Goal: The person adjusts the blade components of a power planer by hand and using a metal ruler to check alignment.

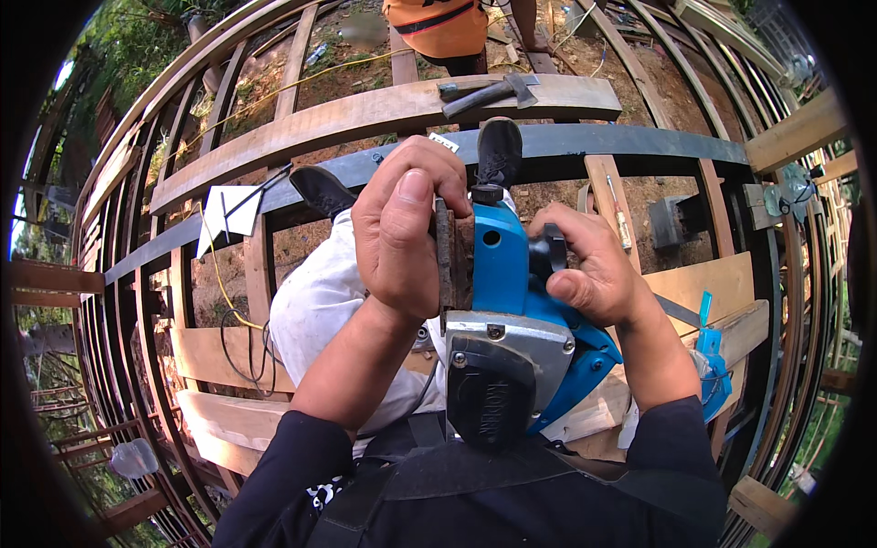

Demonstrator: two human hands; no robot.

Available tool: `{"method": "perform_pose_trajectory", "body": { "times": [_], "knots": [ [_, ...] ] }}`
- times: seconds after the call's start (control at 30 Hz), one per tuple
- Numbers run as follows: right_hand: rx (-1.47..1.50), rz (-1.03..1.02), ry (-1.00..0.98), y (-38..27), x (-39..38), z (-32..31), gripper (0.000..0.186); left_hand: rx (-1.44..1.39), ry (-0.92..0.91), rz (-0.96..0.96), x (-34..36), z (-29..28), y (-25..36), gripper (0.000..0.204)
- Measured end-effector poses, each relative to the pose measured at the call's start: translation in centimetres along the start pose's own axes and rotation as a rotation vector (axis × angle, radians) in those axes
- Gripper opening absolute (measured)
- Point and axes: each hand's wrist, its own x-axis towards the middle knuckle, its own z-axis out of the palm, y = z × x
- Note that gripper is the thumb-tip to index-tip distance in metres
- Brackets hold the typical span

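A blue electric planer is held up on its side close to my chest, with its grey metal housing and black cover toward me. My left hand is closed round the flat metal sole at the planer's far end, thumb up and fingertips mostly hidden behind it. On the other side my right hand has its fingers curled at the black knob, its thumb resting near the blue body. A small black knob tops the far end of the body.
Beyond my shoes, a hammer-like tool lies on a thick wooden beam. Dark metal beams and wooden joists cross over bare ground. A white sheet lies left, a blue tool right. Another person in orange is ahead.
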Motion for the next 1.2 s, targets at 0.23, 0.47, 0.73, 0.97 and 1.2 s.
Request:
{"method": "perform_pose_trajectory", "body": {
  "times": [0.23, 0.47, 0.73, 0.97, 1.2],
  "knots": [
    [-0.376, -0.046, -0.200, -0.1, 0.6, -1.8, 0.059, -0.007, 0.030, -0.006, -0.3, -0.1, -0.1, 0.037],
    [-0.270, 0.079, -0.169, -0.7, 0.3, -2.0, 0.055, -0.022, 0.076, -0.014, -0.6, 0.5, -0.9, 0.037],
    [-0.234, 0.125, -0.198, -1.2, 0.1, -2.4, 0.050, 0.051, 0.058, -0.020, -0.5, 1.1, -0.3, 0.039],
    [-0.043, 0.199, -0.147, -1.4, -0.1, -2.1, 0.056, 0.055, 0.046, -0.006, -0.5, 1.1, -0.1, 0.039],
    [-0.649, -0.386, -0.210, 0.0, 0.8, -4.2, 0.060, 0.066, 0.019, 0.051, -0.2, 1.7, -0.7, 0.037]
  ]
}}
